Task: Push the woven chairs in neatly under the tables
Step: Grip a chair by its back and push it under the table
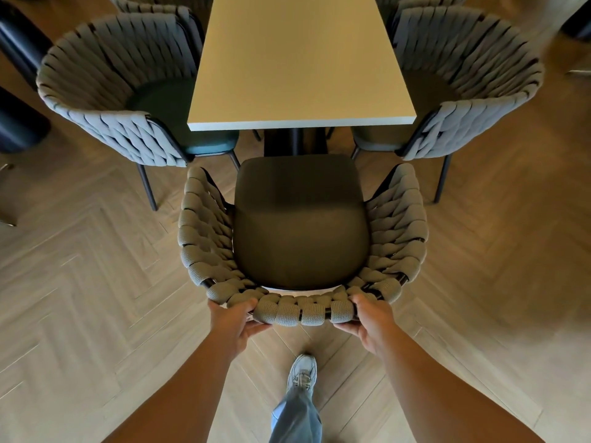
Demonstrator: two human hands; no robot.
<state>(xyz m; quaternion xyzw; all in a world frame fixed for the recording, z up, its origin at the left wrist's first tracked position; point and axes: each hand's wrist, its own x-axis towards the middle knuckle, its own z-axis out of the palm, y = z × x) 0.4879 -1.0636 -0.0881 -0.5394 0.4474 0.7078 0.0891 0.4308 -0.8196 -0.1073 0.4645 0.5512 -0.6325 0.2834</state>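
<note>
Near woven chair [300, 225]: set at 6 o'clock of the table end, its curved back wrapped in thick grey-beige rope loops over a dark metal frame; the front edge of the seat lies just short of the tabletop edge
Seat cushion [299, 219]: dark brown, matte, rounded-square shape with a soft crease across the middle
Left hand [235, 321]: clenched on the back rim at 7 o'clock, fingers curled over the rope, thumb tucked beneath
Right hand [372, 319]: closed on the same rim at 5 o'clock, gripped likewise
Table [300, 59]: rectangular, pale smooth wood-look top with a light edge band, seen at 12 o'clock on a dark pedestal
Left side chair [112, 87]: at 10 o'clock, flat grey strap weave, teal cushion tucked partly under the tabletop
Right side chair [467, 84]: at 2 o'clock, same weave, seat partly under
Floor [96, 282]: herringbone wood planks
Sneaker [302, 372]: light grey, laced, seen at 6 o'clock below a blue denim leg
</note>
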